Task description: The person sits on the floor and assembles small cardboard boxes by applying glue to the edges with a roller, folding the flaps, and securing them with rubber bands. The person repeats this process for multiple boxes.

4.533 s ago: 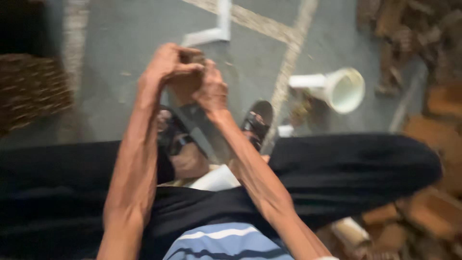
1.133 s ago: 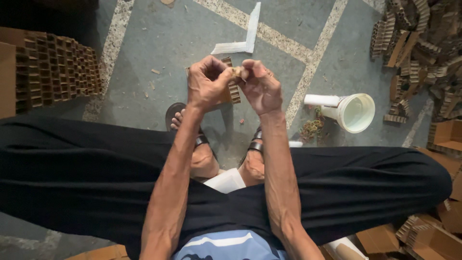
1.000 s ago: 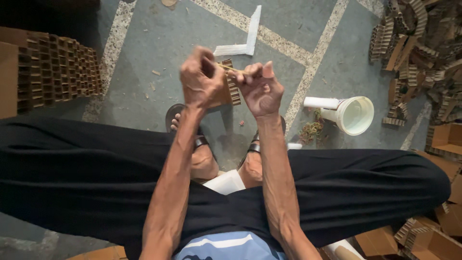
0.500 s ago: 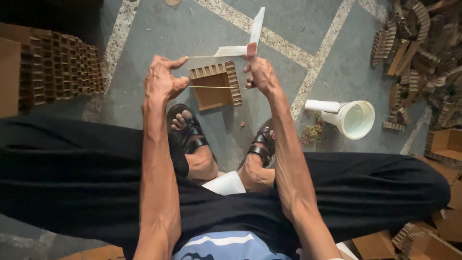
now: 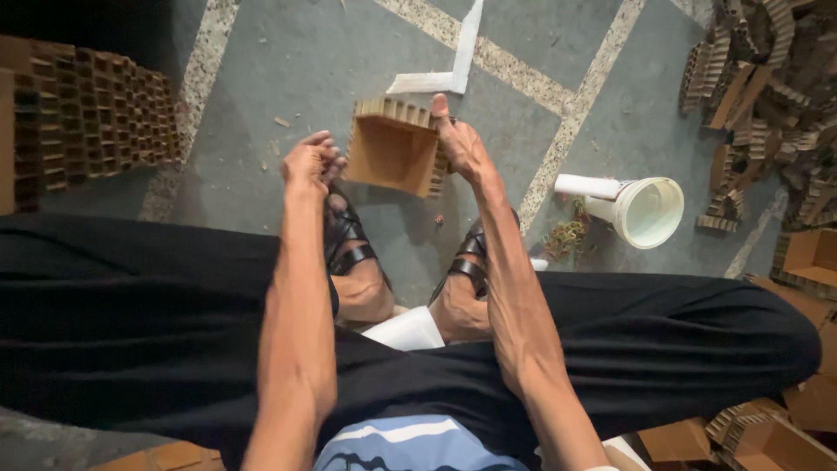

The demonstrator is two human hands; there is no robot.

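over the concrete floor (image 5: 288, 96), right hand (image 5: 462, 144) fingers grip the cardboard tray (image 5: 397, 153).

A second ago both hands were pressed together around the small cardboard frame (image 5: 397, 146); now they have come apart. The right hand (image 5: 462, 144) alone grips it by its right edge, and the frame — folded up and hidden between the palms before — now shows as an open square tray. The left hand (image 5: 309, 161) has let go and sits curled just beside it, lower than half a second ago — its fingers were spread then.
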